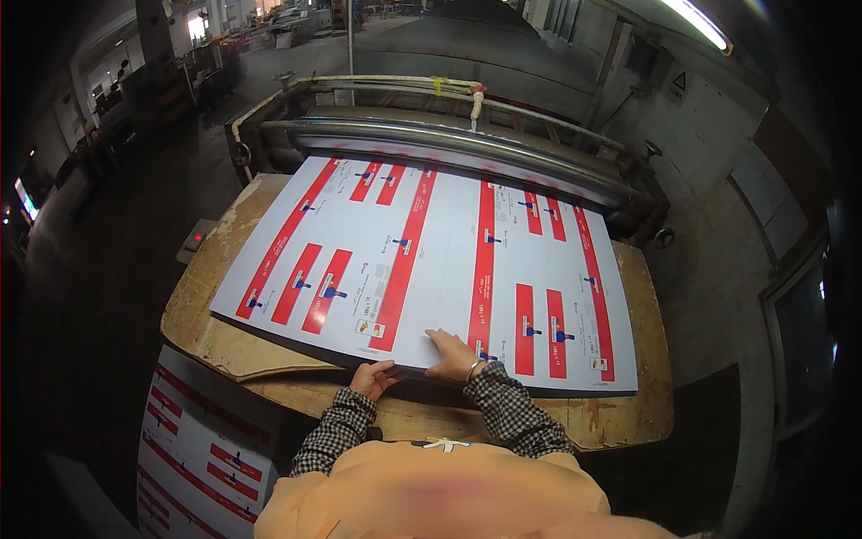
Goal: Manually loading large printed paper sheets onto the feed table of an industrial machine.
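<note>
Orange apron and checked sleeves frame the view. Left hand (373, 377) pinches the near edge of the printed sheet (431, 260), fingers curled under; right hand (453, 355) lies flat on top, steadying it. Sheet rests on the wooden worktop (628, 413), far edge at the steel roller (449, 144).

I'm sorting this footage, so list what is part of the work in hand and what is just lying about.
In hand:
- left hand gripping the near edge of the printed sheet
- right hand flat on that sheet
- wooden table under it
- metal roller at the sheet's far end

Lying about:
- stack of printed sheets at lower left
</note>
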The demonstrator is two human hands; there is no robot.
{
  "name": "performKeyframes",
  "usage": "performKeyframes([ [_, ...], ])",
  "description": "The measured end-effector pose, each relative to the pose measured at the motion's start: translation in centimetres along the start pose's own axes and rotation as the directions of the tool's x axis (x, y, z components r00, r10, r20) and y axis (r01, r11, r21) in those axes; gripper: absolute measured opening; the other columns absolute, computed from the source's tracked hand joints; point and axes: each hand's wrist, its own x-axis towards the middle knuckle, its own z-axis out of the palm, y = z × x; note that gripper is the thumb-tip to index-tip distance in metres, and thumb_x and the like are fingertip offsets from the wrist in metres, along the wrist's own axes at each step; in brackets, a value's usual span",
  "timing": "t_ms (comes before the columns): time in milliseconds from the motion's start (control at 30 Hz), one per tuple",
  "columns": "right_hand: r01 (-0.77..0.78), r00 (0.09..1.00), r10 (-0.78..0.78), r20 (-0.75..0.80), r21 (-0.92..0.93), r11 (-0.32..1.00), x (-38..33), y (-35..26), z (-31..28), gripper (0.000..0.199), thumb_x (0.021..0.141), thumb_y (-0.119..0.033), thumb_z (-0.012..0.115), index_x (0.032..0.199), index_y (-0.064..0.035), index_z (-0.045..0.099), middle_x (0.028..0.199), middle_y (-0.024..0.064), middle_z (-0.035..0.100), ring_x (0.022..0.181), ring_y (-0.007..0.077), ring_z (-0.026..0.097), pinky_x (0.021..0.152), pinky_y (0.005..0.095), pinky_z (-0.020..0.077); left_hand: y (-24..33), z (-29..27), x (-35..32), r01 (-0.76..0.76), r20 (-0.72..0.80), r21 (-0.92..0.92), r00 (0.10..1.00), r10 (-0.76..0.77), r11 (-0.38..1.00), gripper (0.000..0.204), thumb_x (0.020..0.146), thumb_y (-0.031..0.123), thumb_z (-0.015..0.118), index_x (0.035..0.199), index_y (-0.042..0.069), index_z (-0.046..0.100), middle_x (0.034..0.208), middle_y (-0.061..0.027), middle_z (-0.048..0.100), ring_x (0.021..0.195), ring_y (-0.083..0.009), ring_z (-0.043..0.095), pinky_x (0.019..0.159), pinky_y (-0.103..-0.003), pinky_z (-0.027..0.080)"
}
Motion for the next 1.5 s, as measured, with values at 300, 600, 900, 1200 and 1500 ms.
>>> performKeyframes([
  [300, 0.014, 0.997, -0.025, 0.078, 0.140, 0.990, 0.3, 0.2, -1.1, 0.040, 0.074, -0.023, 0.056, 0.105, 0.0017, 0.056, 0.111, 0.0208, 0.054, 0.118, 0.0380, 0.038, 0.097, 0.0369, 0.0340, -0.5, -0.1, 0.6, 0.013, -0.035, -0.010, 0.999, -0.013, 1.000, 0.027, 0.084, 0.007, 0.042, 0.108, -0.006, 0.047, 0.103, -0.0185, 0.055, 0.100, -0.0295, 0.054, 0.086, -0.049, 0.044],
  [600, 0.193, 0.936, -0.157, -0.315, 0.087, 0.977, -0.9, -3.2, -5.2, 0.017, 0.077, -0.013, 0.052, 0.086, -0.0026, 0.062, 0.078, 0.0174, 0.061, 0.072, 0.0330, 0.059, 0.064, 0.0370, 0.0465, -0.8, 0.5, 0.5, 0.001, -0.226, 0.059, 0.974, 0.012, 0.998, 0.033, 0.086, 0.010, 0.031, 0.112, -0.004, 0.046, 0.107, -0.0181, 0.053, 0.100, -0.0310, 0.054, 0.085, -0.050, 0.045],
  [900, 0.261, 0.936, -0.253, -0.246, 0.000, 0.965, -1.3, 0.4, 0.8, 0.011, 0.076, -0.011, 0.051, 0.081, -0.0033, 0.058, 0.082, 0.0170, 0.058, 0.076, 0.0356, 0.055, 0.066, 0.0406, 0.0443, -0.8, 0.1, 0.9, -0.011, -0.116, 0.035, 0.993, 0.016, 0.999, 0.032, 0.088, 0.012, 0.031, 0.113, -0.003, 0.043, 0.108, -0.0199, 0.052, 0.100, -0.0330, 0.053, 0.085, -0.051, 0.045],
  [1200, -0.126, 0.960, 0.133, -0.245, 0.044, 0.991, 5.6, 3.4, -1.6, 0.031, 0.073, -0.022, 0.059, 0.096, -0.0003, 0.060, 0.105, 0.0195, 0.056, 0.100, 0.0327, 0.051, 0.087, 0.0364, 0.0405, -0.6, -0.3, 1.6, 0.012, -0.122, 0.032, 0.993, -0.008, 0.999, 0.039, 0.085, 0.023, 0.053, 0.115, 0.000, 0.043, 0.106, -0.0148, 0.054, 0.092, -0.0289, 0.057, 0.075, -0.042, 0.049],
  [1500, 0.149, 0.989, -0.147, 0.030, -0.276, 0.949, 0.2, -0.3, 0.6, 0.074, 0.060, -0.032, 0.072, 0.120, -0.0030, 0.043, 0.131, 0.0277, 0.030, 0.123, 0.0422, 0.026, 0.101, 0.0407, 0.0270, -0.9, -0.7, 1.0, -0.011, -0.002, 0.038, 1.000, 0.011, 0.999, 0.032, 0.082, 0.012, 0.052, 0.110, -0.003, 0.048, 0.103, -0.0143, 0.058, 0.097, -0.0263, 0.056, 0.084, -0.044, 0.046],
])
